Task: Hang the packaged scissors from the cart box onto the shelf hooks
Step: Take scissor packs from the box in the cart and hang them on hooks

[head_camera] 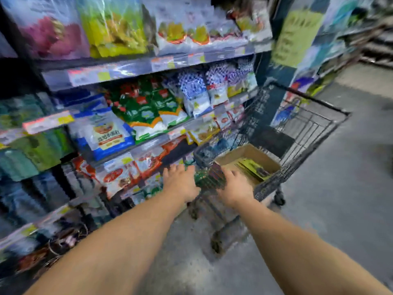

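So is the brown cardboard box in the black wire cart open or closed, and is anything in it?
Open: the brown cardboard box has no lid or flaps over it, and flat yellow-green packages lie inside. What they contain is too blurred to tell.

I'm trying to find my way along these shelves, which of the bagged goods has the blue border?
The white bag with the blue border, on the shelf level left of the cart. The bags right of it are green and white, and those above right blue-checked.

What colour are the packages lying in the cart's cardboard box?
Yellow-green with dark parts, the packages show in the blurred head view.
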### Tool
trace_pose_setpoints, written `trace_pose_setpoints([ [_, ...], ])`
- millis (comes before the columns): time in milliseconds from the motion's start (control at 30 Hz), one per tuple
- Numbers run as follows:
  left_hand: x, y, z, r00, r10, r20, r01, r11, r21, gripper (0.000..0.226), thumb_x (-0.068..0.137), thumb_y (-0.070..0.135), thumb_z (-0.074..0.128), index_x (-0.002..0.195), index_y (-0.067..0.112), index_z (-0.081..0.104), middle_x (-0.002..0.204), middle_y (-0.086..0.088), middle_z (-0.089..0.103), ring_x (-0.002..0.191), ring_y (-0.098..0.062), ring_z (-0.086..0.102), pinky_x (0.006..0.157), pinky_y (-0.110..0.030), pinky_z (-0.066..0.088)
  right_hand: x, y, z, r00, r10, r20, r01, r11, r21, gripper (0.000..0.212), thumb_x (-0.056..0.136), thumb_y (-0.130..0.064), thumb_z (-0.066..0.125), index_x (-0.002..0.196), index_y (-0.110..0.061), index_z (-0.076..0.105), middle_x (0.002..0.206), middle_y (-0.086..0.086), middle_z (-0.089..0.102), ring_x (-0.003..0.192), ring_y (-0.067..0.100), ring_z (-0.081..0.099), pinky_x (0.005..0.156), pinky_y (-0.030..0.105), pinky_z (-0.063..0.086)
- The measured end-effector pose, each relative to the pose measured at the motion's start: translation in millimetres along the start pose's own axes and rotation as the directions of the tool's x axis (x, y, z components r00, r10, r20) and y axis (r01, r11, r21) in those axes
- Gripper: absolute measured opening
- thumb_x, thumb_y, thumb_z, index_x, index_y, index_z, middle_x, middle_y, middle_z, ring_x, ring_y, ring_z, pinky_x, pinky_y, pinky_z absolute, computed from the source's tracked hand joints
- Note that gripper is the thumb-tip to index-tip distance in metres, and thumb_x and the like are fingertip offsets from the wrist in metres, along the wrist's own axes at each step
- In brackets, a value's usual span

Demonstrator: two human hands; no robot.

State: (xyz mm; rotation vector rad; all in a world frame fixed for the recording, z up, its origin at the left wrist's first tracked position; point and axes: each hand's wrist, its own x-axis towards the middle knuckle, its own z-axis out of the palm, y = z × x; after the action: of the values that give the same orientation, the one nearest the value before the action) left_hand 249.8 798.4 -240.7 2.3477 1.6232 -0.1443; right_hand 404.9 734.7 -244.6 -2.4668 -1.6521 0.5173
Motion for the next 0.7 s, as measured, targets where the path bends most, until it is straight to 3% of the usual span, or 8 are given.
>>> trace_pose_setpoints([
  [200,79,59,12,0.990,0.105,0.098,-0.105,0.994,-0.006,0.077,0.087,0.057,0.060,0.149,0.023,0.030,0.152,-0.010,0.035,0.142,-0.034,0.030,0.116,-0.050,0.024,51,65,-11,0.991,0.130,0.017,-0.130,0.991,0.026,0.070,0.086,-0.041,0.060,0.148,-0.034,0.028,0.148,0.006,0.037,0.133,0.032,0.039,0.104,0.043,0.041],
  [400,184,90,13,0.964,0.170,0.204,-0.173,0.985,-0.002,0.074,0.089,0.058,0.057,0.148,0.022,0.030,0.149,-0.011,0.037,0.139,-0.034,0.033,0.115,-0.050,0.026,131,107,-38,0.961,0.275,0.028,-0.276,0.960,0.038,0.075,0.082,-0.043,0.064,0.148,-0.032,0.029,0.142,0.007,0.043,0.127,0.031,0.046,0.102,0.042,0.044],
  [567,267,112,11,0.952,0.212,0.220,-0.215,0.977,-0.013,0.075,0.087,0.054,0.060,0.149,0.025,0.028,0.152,-0.007,0.037,0.142,-0.032,0.031,0.117,-0.049,0.024,197,134,-62,0.934,0.358,-0.004,-0.357,0.932,0.070,0.072,0.085,-0.039,0.063,0.148,-0.029,0.029,0.144,0.006,0.043,0.127,0.029,0.047,0.101,0.040,0.046],
  [700,308,127,13,0.947,0.215,0.237,-0.213,0.976,-0.036,0.078,0.087,0.053,0.062,0.150,0.025,0.026,0.156,-0.007,0.032,0.144,-0.031,0.028,0.117,-0.046,0.025,235,144,-59,0.931,0.362,0.051,-0.365,0.930,0.048,0.072,0.086,-0.039,0.064,0.147,-0.029,0.028,0.142,0.008,0.045,0.125,0.030,0.048,0.100,0.043,0.047],
])
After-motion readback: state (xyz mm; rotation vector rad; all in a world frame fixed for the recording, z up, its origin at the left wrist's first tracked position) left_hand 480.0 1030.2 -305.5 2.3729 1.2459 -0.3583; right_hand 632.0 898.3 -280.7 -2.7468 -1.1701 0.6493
